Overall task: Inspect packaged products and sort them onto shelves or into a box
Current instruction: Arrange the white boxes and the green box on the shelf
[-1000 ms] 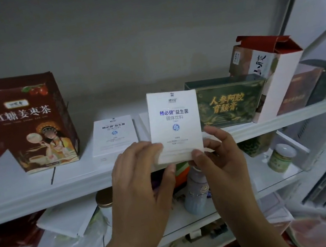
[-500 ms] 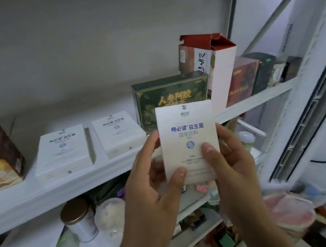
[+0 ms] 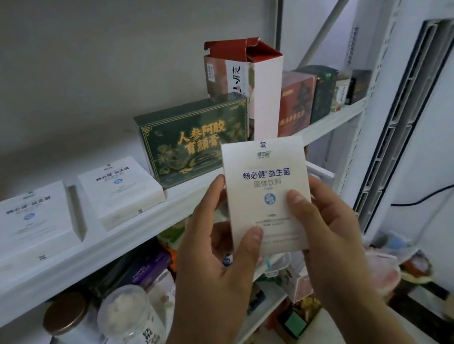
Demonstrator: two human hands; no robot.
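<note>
Your left hand [image 3: 215, 268] and right hand [image 3: 330, 232] both held the white box [image 3: 269, 194] upright between them. Each thumb was pressed on its printed front, and the other fingers were curled behind, mostly hidden. The left pinched the lower left edge; the right gripped the right side a little higher. The box stood in the air in front of the upper shelf [image 3: 112, 252], clear of it, with its blue lettering turned toward you.

This looked like the inspecting step: the face was being read and the box had not yet been put anywhere.

On that shelf, to the left, two matching white boxes [image 3: 29, 225] [image 3: 121, 190] lay flat side by side with a narrow gap between them. Just right of them stood a dark green box [image 3: 193, 141], then a tall carton with its red top flaps open [image 3: 251, 76].

If the box passed, the next move would likely call for laying it flat with its twins. There was little bare room beside them, so stacking it on top of one seemed the easier course. That would need one hand to let go and a reach up and left. On the lower shelf stood a brown-lidded tin [image 3: 70, 323] and a clear jar [image 3: 130, 319].
</note>
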